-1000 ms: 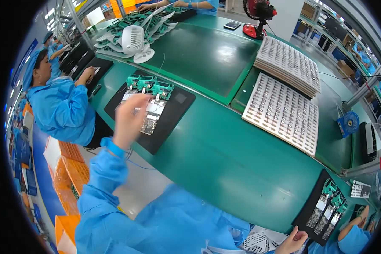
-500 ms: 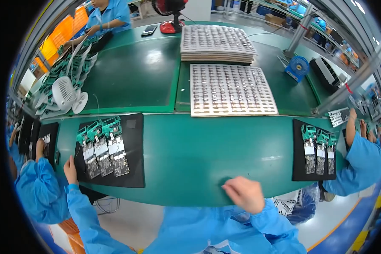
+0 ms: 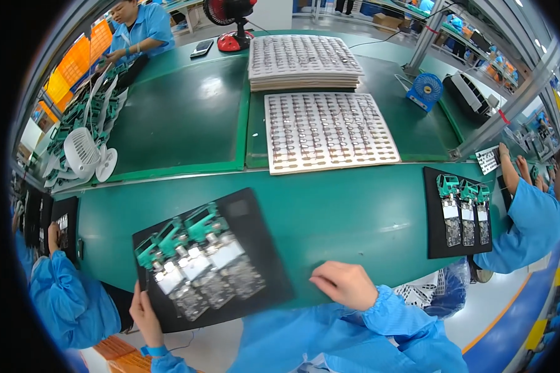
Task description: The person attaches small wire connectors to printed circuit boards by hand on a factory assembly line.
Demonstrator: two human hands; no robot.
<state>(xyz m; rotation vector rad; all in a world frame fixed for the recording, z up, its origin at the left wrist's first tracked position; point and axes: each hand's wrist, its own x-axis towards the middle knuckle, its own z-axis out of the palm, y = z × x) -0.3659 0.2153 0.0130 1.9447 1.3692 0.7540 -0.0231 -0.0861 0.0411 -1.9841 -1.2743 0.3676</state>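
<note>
My left hand grips the near-left edge of a flat black board, thumb and fingers closed over it. The board lies turned at an angle, its near edge reaching past the table's front edge. Side by side on it are three circuit boards with silver shields, white patches and green frames at their far ends; they are slightly blurred. My right hand rests by the table's front edge, right of the board and apart from it. Its fingers are curled together, and whatever they might hold is hidden.
At the right lies a second black board with three similar circuit boards. White trays of small metal parts sit beyond the green table, beside a blue fan. A white fan stands far left. Co-workers sit on both sides.
The black board with its circuit boards has moved right and toward me, and has turned, with my left hand on its edge. My right hand has shifted little, still curled.
</note>
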